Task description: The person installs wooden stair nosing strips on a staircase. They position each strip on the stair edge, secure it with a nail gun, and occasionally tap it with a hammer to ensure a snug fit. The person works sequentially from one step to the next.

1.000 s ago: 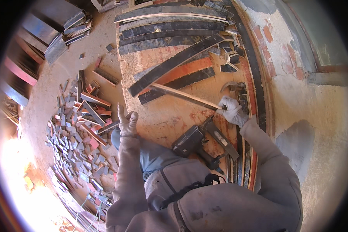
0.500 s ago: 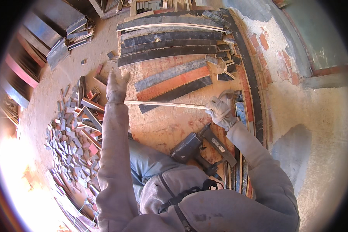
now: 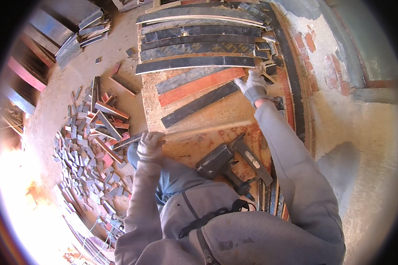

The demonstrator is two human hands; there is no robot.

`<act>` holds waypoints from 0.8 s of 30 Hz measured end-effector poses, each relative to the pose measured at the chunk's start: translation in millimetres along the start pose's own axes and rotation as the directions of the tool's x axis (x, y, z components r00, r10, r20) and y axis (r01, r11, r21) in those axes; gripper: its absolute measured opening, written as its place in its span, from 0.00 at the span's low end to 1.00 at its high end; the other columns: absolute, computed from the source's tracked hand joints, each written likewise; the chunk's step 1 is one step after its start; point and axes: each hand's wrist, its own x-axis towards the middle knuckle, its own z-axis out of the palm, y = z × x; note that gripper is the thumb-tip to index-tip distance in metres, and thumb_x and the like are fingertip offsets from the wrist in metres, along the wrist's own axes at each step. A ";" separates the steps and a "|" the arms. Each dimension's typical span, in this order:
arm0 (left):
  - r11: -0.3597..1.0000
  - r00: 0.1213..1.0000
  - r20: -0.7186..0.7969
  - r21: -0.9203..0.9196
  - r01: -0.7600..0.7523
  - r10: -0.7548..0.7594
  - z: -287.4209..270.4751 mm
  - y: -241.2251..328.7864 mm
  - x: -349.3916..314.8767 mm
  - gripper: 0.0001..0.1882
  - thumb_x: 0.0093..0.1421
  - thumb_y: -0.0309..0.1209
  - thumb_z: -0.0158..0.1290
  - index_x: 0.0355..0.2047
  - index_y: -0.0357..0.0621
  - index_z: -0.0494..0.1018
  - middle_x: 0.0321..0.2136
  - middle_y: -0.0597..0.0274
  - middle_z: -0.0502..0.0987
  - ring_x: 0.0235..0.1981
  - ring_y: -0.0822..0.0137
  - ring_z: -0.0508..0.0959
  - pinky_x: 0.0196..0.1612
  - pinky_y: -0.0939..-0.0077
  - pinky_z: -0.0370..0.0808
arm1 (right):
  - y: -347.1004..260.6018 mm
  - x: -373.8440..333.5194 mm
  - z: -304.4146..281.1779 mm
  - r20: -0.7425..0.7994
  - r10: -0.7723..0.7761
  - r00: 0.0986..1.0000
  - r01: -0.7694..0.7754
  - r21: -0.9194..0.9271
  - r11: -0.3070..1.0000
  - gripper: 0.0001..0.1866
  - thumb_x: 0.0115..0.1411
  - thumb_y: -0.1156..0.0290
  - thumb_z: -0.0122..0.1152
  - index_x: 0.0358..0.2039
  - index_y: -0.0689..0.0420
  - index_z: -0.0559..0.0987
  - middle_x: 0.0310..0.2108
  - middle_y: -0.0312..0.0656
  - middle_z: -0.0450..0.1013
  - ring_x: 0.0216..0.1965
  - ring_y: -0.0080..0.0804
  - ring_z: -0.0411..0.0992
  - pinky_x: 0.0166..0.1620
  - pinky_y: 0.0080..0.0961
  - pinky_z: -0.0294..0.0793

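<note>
The step seems strip handling: the left hand [image 3: 150, 145] appears to pinch the blurred pale strip [image 3: 208, 128] over the table [image 3: 225, 107], while the right hand [image 3: 254, 86], spread beside the dark strip [image 3: 200, 105], probably needs a careful grip.

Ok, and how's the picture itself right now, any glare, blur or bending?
Head view: harsh glare whites out the lower left; head view: the strip by the left hand is smeared, apparently by motion, while the nail gun looks fairly sharp; head view: the boards up top look bowed, likely fisheye distortion.
</note>
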 end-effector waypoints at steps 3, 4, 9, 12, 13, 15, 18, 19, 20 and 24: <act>0.995 0.990 0.104 -0.025 0.096 -0.092 10.5 0.8 -27.1 0.18 0.43 0.25 0.67 0.37 0.51 0.82 0.35 0.59 0.81 0.41 0.52 0.79 0.44 0.59 0.78 | -35.2 1.7 14.6 -0.091 0.050 0.995 -0.056 -0.058 0.997 0.51 0.53 0.38 0.69 0.67 0.61 0.63 0.62 0.58 0.67 0.61 0.55 0.67 0.62 0.48 0.67; 0.991 0.984 0.127 -0.035 0.129 -0.124 15.6 -0.7 -32.4 0.17 0.44 0.25 0.67 0.38 0.51 0.82 0.36 0.59 0.81 0.42 0.52 0.79 0.45 0.60 0.78 | -41.0 1.1 19.1 -0.057 0.038 0.998 -0.040 -0.040 0.998 0.52 0.52 0.39 0.70 0.67 0.61 0.62 0.62 0.58 0.67 0.61 0.55 0.67 0.63 0.48 0.65; 0.982 0.982 0.025 0.020 0.187 -0.187 28.5 -12.6 -33.5 0.18 0.45 0.24 0.66 0.39 0.52 0.82 0.38 0.59 0.81 0.43 0.52 0.79 0.47 0.60 0.78 | -40.6 -6.2 35.1 0.009 -0.120 0.993 0.114 0.266 0.957 0.41 0.49 0.55 0.75 0.62 0.53 0.70 0.57 0.47 0.72 0.59 0.53 0.68 0.58 0.51 0.67; 0.966 0.967 -0.009 -0.053 0.252 -0.253 27.2 -14.9 -30.4 0.18 0.46 0.20 0.64 0.39 0.49 0.82 0.38 0.57 0.82 0.44 0.51 0.80 0.48 0.61 0.78 | -33.9 -21.7 44.5 -0.061 -0.356 0.933 0.352 -0.064 0.934 0.36 0.48 0.59 0.75 0.58 0.48 0.73 0.54 0.47 0.72 0.58 0.51 0.67 0.58 0.49 0.66; 0.970 0.971 -0.018 -0.046 0.238 -0.239 26.4 -15.0 -30.4 0.18 0.46 0.20 0.65 0.39 0.49 0.82 0.39 0.57 0.82 0.45 0.52 0.80 0.49 0.61 0.78 | -30.2 -21.3 42.7 -0.063 -0.398 0.915 0.396 -0.037 0.917 0.36 0.50 0.62 0.75 0.60 0.44 0.73 0.55 0.46 0.71 0.57 0.51 0.67 0.60 0.49 0.65; 0.974 0.974 -0.021 -0.031 0.223 -0.224 24.9 -14.9 -33.0 0.18 0.46 0.20 0.65 0.39 0.48 0.82 0.40 0.57 0.82 0.46 0.52 0.80 0.51 0.62 0.78 | -25.9 -23.7 41.5 -0.155 -0.485 0.860 0.484 -0.049 0.874 0.37 0.50 0.63 0.74 0.62 0.43 0.72 0.55 0.46 0.71 0.58 0.51 0.66 0.61 0.48 0.64; 0.954 0.955 -0.037 -0.071 0.291 -0.294 27.2 -15.6 -37.3 0.19 0.46 0.20 0.65 0.41 0.48 0.82 0.43 0.56 0.82 0.48 0.54 0.80 0.53 0.63 0.78 | -24.0 -15.3 33.9 -0.122 -0.500 0.857 0.499 -0.042 0.866 0.41 0.49 0.63 0.76 0.65 0.42 0.71 0.59 0.45 0.69 0.62 0.52 0.63 0.66 0.45 0.63; 0.953 0.952 -0.035 -0.045 0.301 -0.303 28.1 -15.9 -39.2 0.20 0.48 0.20 0.65 0.44 0.48 0.82 0.45 0.56 0.82 0.50 0.56 0.80 0.54 0.65 0.78 | -24.0 -9.9 29.9 -0.175 -0.540 0.823 0.538 -0.065 0.841 0.41 0.48 0.62 0.76 0.65 0.42 0.71 0.60 0.45 0.68 0.63 0.51 0.62 0.66 0.45 0.63; 0.928 0.930 -0.032 -0.096 0.361 -0.366 29.4 -15.6 -40.9 0.20 0.49 0.20 0.66 0.44 0.48 0.82 0.45 0.57 0.82 0.50 0.57 0.80 0.54 0.66 0.78 | -24.1 -5.9 26.7 -0.183 -0.564 0.805 0.553 -0.114 0.825 0.42 0.48 0.62 0.77 0.65 0.42 0.71 0.61 0.45 0.67 0.64 0.51 0.61 0.67 0.44 0.63; 0.748 0.811 -0.038 -0.414 0.519 -0.584 34.6 -10.7 -45.6 0.18 0.56 0.22 0.66 0.48 0.42 0.80 0.46 0.60 0.82 0.50 0.65 0.80 0.54 0.71 0.77 | -31.1 17.6 15.4 0.014 -0.630 0.777 0.630 -0.017 0.776 0.38 0.48 0.63 0.76 0.62 0.46 0.74 0.63 0.44 0.65 0.64 0.50 0.63 0.66 0.41 0.65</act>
